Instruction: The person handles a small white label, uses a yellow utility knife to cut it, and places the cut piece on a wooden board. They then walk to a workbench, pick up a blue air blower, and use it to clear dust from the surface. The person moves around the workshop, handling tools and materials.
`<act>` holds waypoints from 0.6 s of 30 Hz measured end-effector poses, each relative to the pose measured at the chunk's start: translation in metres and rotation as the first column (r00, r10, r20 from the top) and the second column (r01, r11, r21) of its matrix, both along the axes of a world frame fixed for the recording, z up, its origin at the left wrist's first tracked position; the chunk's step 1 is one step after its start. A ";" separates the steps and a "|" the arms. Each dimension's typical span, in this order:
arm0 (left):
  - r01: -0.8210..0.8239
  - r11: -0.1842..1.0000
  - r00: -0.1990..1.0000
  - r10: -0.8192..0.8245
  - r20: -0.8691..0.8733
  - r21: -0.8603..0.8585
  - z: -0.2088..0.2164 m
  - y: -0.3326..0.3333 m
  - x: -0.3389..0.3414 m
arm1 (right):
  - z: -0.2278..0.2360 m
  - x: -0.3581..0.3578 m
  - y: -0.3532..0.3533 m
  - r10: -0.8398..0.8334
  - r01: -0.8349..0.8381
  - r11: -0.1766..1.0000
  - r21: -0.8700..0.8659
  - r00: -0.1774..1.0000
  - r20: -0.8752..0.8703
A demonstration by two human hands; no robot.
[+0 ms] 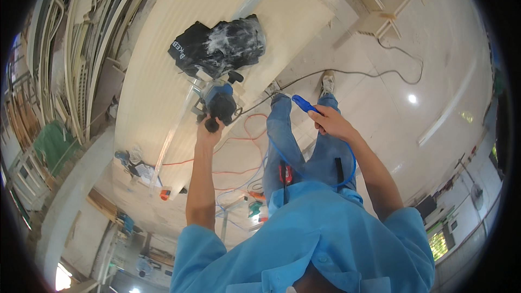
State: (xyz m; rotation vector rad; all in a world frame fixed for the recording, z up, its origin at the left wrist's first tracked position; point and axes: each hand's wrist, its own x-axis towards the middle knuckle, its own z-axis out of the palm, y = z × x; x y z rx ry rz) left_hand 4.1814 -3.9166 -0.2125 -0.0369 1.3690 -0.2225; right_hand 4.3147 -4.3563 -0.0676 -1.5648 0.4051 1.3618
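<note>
My left hand [208, 131] is closed round a black knob handle of a power tool that looks like a router [218, 99], with a blue and black body. The tool rests on a large pale board [146, 84]. Just beyond it lies a crumpled black cloth [198, 49] streaked with white dust. My right hand [332, 122] grips a blue air blow gun [305, 104] held over my legs, its nozzle end toward the board. A blue hose [354, 168] loops from that hand down past my lap.
A shiny metal strip [169, 149] runs along the board. Dark cable [358, 72] and an orange hose [247, 138] trail over the floor near my feet. Long panels and profiles [81, 38] are stacked at the left. Pale pieces [380, 19] stand at the far right.
</note>
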 end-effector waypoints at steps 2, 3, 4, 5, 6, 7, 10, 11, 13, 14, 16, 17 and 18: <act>0.012 0.998 0.993 -0.005 -0.114 0.057 0.006 -0.004 -0.018 | -0.032 0.013 0.027 0.013 -0.012 1.000 -0.004 0.998 0.066; 0.004 0.998 0.996 0.002 -0.089 0.065 0.009 -0.008 -0.028 | -0.050 0.019 0.046 0.013 -0.012 1.000 -0.017 0.998 0.053; -0.005 0.996 0.995 0.013 -0.101 0.085 0.013 -0.012 -0.038 | -0.072 0.027 0.066 0.016 -0.018 0.999 0.026 0.997 0.080; -0.013 0.995 0.995 0.023 -0.101 0.098 0.016 -0.017 -0.047 | -0.097 0.038 0.091 0.015 -0.019 0.999 0.051 0.997 0.076; -0.041 0.993 0.993 0.052 -0.103 0.109 0.020 -0.022 -0.055 | -0.122 0.048 0.117 0.013 -0.016 0.998 0.056 0.998 0.058; -0.061 0.992 0.993 0.072 -0.095 0.108 0.023 -0.027 -0.063 | -0.148 0.056 0.143 0.040 -0.046 0.993 0.106 0.997 0.061; -0.124 0.990 0.979 0.133 -0.153 0.071 0.031 -0.042 -0.078 | -0.221 0.074 0.210 0.245 -0.257 0.966 0.041 0.951 0.186; -0.138 0.988 0.961 0.149 -0.233 0.064 0.034 -0.045 -0.082 | -0.242 0.077 0.231 0.330 -0.339 0.941 -0.009 0.912 0.243; -0.156 0.985 0.963 0.169 -0.211 0.076 0.036 -0.048 -0.087 | -0.282 0.082 0.267 0.400 -0.403 0.915 -0.014 0.900 0.174; -0.169 0.984 0.962 0.179 -0.207 0.065 0.036 -0.049 -0.088 | -0.298 0.081 0.280 0.437 -0.431 0.899 -0.073 0.892 0.114; -0.164 0.983 0.953 0.180 -0.244 0.087 0.036 -0.049 -0.090 | -0.321 0.083 0.301 0.366 -0.365 0.930 -0.043 0.910 0.194; -0.163 0.982 0.941 0.183 -0.284 0.090 0.035 -0.049 -0.090 | -0.328 0.084 0.306 0.354 -0.345 0.935 -0.082 0.919 0.172; -0.159 0.983 0.945 0.178 -0.274 0.090 0.034 -0.049 -0.090 | -0.334 0.085 0.308 0.327 -0.323 0.945 -0.053 0.922 0.210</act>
